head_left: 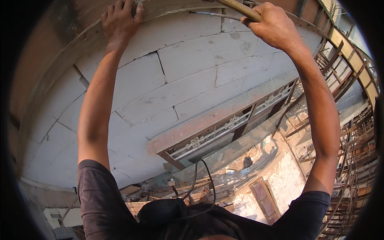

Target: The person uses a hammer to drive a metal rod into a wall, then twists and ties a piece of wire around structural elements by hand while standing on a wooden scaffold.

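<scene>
Overhead, my left hand [122,24] lies against the lower edge of a board [164,11] running along the top of the wall, thumb apart from the fingers. What its fingertips touch is partly cut off by the picture's edge. My right hand [276,27] is closed round a thick wooden handle [242,9], whose far end leaves the top of the view, so the tool's kind is hidden. A thin rod with a bluish end [214,15] reaches to the fingers of that hand; whether they grip it I cannot tell. Behind both arms stands a pale block wall [192,60].
Below the wall's blocks, a ledge [208,120] tops a frame with a decorative grille [228,125]. Far beneath lie planks, rods and a brown wooden panel [265,200] on the ground. Scaffolding [348,160] stands at the right. A black cable [196,176] loops near my chest.
</scene>
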Tool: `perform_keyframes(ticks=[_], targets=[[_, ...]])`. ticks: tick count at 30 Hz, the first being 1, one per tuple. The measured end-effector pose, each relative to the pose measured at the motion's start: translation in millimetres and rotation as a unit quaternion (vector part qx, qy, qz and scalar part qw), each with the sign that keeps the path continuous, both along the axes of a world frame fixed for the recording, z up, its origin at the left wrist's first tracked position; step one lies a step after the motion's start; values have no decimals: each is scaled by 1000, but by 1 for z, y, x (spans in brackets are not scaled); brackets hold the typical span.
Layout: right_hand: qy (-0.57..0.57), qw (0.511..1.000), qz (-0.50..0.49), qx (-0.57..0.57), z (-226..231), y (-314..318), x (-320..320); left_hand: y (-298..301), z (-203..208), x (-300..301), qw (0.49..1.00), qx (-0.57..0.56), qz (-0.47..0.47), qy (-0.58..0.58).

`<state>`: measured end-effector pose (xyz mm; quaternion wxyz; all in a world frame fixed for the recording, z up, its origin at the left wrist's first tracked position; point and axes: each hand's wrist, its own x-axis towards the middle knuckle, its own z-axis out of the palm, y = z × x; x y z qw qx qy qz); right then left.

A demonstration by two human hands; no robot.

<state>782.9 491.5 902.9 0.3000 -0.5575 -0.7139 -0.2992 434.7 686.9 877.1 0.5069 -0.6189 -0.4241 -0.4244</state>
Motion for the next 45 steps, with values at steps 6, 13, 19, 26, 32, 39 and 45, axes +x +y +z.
perform_keyframes(ticks=[6, 13, 19, 26, 32, 39, 45], targets=[[-41, 986, -114, -112, 27, -19, -31, 2, 3, -2, 1000, 3, 13, -7], [-33, 977, -116, -174, 44, -24, -30, 3, 2, -14, 1000, 6, 6, 21], [23, 993, 41, -106, 28, -35, 18, -3, 3, -5, 1000, 8, 5, 13], [200, 953, -93, -205, 6, -157, 93, -1, 0, -1, 999, -27, -2, -17], [508, 820, -136, -225, -147, -258, 127, 5, -3, -4, 999, -9, 7, -39], [813, 528, -63, -239, -378, -276, 82, 17, -2, 11, 998, 17, 61, -17], [861, 448, -45, -235, -478, -252, 26, 15, -3, 11, 995, 52, 87, -4]])
